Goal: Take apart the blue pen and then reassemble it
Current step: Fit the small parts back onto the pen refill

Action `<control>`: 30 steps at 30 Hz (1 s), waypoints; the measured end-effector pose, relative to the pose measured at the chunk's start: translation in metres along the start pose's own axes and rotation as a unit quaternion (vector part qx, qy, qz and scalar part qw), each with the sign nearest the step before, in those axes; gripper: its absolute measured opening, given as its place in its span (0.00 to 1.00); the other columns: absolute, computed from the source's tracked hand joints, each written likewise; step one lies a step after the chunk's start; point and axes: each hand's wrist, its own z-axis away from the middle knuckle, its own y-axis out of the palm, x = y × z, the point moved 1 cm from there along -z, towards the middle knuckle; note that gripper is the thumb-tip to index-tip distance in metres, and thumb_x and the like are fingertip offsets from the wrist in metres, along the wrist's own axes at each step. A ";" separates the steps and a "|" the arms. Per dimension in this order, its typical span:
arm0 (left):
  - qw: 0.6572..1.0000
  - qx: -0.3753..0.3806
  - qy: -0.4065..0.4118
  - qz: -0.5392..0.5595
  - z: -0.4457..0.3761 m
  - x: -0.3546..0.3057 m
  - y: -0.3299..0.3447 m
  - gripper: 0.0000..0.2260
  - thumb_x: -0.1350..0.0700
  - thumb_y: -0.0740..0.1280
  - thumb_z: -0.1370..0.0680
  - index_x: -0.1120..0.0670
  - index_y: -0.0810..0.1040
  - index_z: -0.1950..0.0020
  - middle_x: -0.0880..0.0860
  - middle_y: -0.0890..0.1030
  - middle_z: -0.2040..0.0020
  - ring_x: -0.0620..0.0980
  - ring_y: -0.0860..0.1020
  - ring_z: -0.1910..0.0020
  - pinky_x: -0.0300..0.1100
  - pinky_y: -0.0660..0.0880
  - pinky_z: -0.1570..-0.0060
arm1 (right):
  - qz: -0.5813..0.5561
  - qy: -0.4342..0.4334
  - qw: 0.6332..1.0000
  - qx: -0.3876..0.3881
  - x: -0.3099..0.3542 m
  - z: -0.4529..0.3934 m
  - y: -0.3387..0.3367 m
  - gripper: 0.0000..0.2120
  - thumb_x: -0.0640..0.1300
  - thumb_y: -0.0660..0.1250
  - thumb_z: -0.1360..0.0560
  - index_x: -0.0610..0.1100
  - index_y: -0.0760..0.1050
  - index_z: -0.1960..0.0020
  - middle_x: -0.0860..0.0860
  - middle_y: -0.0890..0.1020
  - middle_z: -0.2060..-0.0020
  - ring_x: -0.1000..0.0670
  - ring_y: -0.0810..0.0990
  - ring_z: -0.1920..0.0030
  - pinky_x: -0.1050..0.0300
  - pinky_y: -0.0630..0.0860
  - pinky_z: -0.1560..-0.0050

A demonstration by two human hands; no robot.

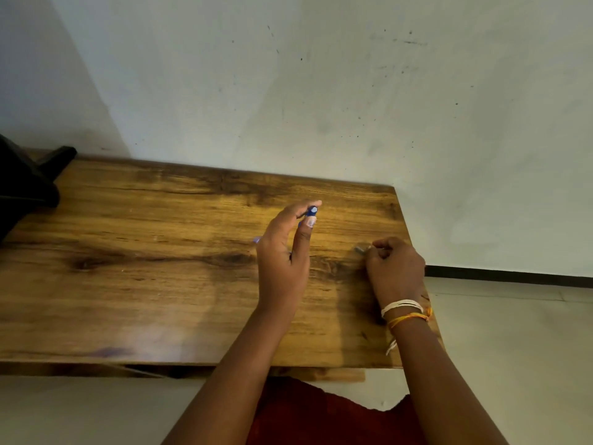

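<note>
A wooden table (144,252) is set against a marked pale wall (321,91), with a dark object (25,181) at its far left corner. Over the table's right part, the left hand (284,255) is raised, and the blue pen (310,211) is pinched between its thumb (303,239) and forefinger, the blue end showing just above the thumbnail and a pale bit of the barrel glimpsed behind the hand's left side. The right hand (394,268), wound with wrist threads (406,311), is rested near the table's right edge, its fingers curled shut around a small silvery part (362,249) that protrudes leftward; what this part is cannot be told. Being so near the edge, that small piece could be dropped to the floor if the pinch is loosened, and the pen could be twisted out of the light two-finger hold.
</note>
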 end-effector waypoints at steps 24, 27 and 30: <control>0.998 0.044 -0.026 0.031 0.004 0.005 0.012 0.11 0.66 0.62 0.21 0.57 0.78 0.42 0.54 0.80 0.46 0.43 0.78 0.45 0.34 0.73 0.47 | -0.336 -0.198 0.921 -0.016 0.077 0.045 -0.032 0.08 0.36 0.72 0.28 0.43 0.81 0.50 0.51 0.83 0.56 0.56 0.83 0.55 0.65 0.80 0.61; 0.998 0.046 -0.024 0.025 0.004 0.007 0.011 0.10 0.65 0.62 0.21 0.57 0.78 0.42 0.54 0.80 0.46 0.46 0.78 0.45 0.39 0.75 0.46 | -0.336 -0.196 0.921 -0.012 0.077 0.045 -0.029 0.09 0.36 0.72 0.29 0.43 0.79 0.49 0.51 0.83 0.57 0.55 0.83 0.55 0.65 0.80 0.61; 0.999 0.045 -0.021 0.019 0.005 0.006 0.010 0.10 0.64 0.61 0.20 0.56 0.78 0.42 0.54 0.80 0.46 0.47 0.78 0.45 0.42 0.76 0.46 | -0.330 -0.204 0.921 -0.024 0.077 0.045 -0.028 0.09 0.36 0.72 0.29 0.43 0.79 0.50 0.53 0.83 0.57 0.57 0.83 0.56 0.67 0.79 0.61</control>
